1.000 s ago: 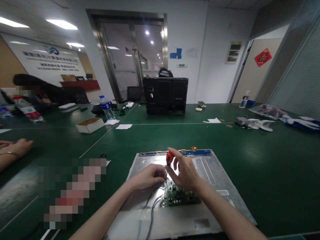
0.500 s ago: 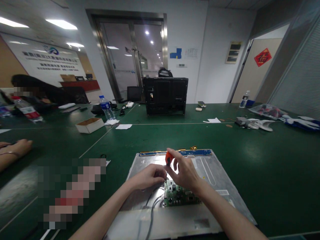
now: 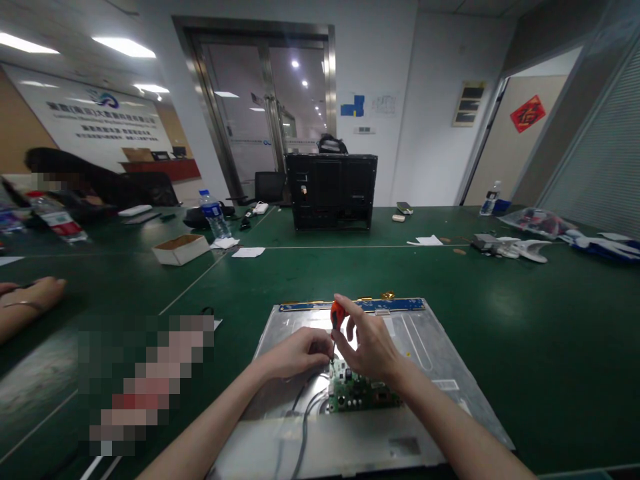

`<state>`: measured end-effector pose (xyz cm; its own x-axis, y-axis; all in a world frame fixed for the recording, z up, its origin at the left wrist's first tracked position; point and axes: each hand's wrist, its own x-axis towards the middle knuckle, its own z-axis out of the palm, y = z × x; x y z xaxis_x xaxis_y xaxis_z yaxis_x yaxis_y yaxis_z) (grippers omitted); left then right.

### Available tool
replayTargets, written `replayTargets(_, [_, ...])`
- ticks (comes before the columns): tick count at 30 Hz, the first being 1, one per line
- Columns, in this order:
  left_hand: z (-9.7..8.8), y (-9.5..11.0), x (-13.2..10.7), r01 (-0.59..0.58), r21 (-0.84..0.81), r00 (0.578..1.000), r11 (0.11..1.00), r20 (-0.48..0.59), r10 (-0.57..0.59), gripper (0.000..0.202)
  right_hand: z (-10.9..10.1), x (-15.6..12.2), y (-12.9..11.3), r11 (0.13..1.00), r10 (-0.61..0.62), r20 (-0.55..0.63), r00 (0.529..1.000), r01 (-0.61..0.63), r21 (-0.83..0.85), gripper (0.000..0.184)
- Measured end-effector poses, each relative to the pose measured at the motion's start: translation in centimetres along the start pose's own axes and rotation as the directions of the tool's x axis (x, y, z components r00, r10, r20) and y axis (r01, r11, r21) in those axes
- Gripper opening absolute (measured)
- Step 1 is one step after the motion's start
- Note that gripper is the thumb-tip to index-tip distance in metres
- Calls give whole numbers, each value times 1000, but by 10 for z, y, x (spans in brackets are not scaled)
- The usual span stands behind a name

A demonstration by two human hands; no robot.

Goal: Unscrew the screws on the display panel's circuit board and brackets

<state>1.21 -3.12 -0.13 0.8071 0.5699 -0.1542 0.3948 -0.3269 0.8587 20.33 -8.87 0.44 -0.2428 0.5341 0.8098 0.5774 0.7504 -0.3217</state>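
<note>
My right hand grips an orange and black screwdriver, held upright with its tip down at the upper left corner of a green circuit board. Close to the shaft, my left hand has its fingers curled together by the tip; whatever they pinch is too small to make out. The board lies on a silver metal display panel, which has a blue circuit strip along its far edge. From the board's left side a grey cable runs toward me.
A black monitor housing stands at the back of the green table. Left are an open white box, a water bottle and another person's arm. White gloves and a plastic bag lie at the right.
Both hands stay in nearly the same place. The screwdriver handle has turned slightly in my right hand's fingers, and the view has shifted a little.
</note>
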Motion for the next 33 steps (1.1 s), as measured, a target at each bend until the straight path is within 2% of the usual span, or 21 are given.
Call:
replayTargets(11, [-1,2,0,-12,18,999,1000,-33,13,9,2,-1,2,1000,2,-10,1000,-2,-19,63])
replayTargets(17, [0,-4,2,-25,-15,1000,1000,17,26,7,-1,-1,0,1000,22,36,999,-22,7,68])
replayTargets(28, [-1,2,0,-12,41,1000,999,-19,13,8,3,0,3,1000,-4,-10,1000,4,-6,68])
replayTargets(33, [0,-1,1,-13,-20,1000,1000,-2,13,8,1,1,1,1000,7,20,1000,-7,5,69])
